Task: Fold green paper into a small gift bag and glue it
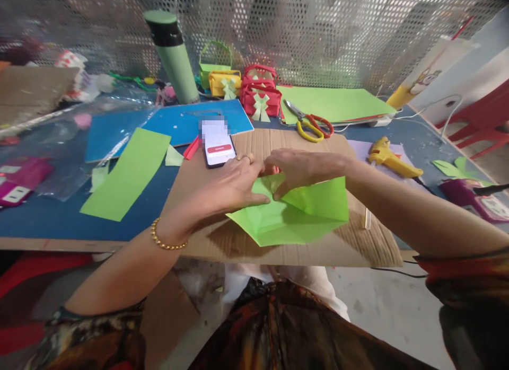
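Note:
A partly folded sheet of light green paper [294, 216] lies on a brown cardboard sheet [358, 243] in front of me. My left hand [230, 187] lies on the paper's upper left part, fingers stretched out and pressing down; it wears a ring and a gold bracelet. My right hand [298, 168] bends over the paper's top edge, fingertips pinching a fold of it. The two hands almost touch at the fold. A phone [217, 142] with a lit screen lies on the cardboard just beyond my left hand.
A green paper strip [127, 174] and blue sheets [178, 123] lie to the left. Behind stand a green flask [173, 57], small paper baskets [260, 91], scissors [308, 127] and a stack of green paper [338, 102]. A yellow glue gun [392, 159] lies right. A mesh screen closes the back.

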Tool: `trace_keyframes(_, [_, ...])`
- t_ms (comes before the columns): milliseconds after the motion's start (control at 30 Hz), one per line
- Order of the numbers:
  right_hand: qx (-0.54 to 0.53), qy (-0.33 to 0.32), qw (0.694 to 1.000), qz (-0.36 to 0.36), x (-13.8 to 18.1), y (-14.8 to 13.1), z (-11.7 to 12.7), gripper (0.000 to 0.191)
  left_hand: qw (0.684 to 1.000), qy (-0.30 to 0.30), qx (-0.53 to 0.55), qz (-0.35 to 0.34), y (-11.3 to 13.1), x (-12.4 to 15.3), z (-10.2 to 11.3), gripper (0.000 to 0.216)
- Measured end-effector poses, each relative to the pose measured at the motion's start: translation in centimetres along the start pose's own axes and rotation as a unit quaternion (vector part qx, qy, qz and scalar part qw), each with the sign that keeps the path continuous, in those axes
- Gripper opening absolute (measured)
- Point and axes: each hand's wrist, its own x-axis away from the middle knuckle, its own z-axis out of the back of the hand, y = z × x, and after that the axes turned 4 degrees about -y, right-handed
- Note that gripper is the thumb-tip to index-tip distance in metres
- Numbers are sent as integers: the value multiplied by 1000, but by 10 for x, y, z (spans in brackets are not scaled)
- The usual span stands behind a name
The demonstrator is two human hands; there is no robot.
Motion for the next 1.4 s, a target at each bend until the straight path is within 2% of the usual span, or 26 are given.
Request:
trace_keyframes(167, [-58,10,998,8,2,5,-4,56,1000,5,22,3,-4,-1,-3,44])
trace_keyframes(300, [-84,14,996,34,4,5,-5,55,998,-11,43,37,0,-1,0,40])
trace_keyframes(600, [-85,18,995,40,10,4,-5,39,995,-6,57,78,11,-2,7,42])
trace_keyframes(900, [-114,5,993,18,13,1,-4,33,991,-26,94,92,15,-7,7,53])
trace_keyframes(1067, [-132,10,990,43,14,4,-6,32,992,-34,83,93,15,-9,6,53])
trace_keyframes(1167, [-122,19,990,63,14,7,-8,25,993,-24,83,84,14,-8,4,52])
trace_keyframes(1400, [-111,42,991,58,17,8,-10,21,994,-25,69,76,10,-9,2,50])
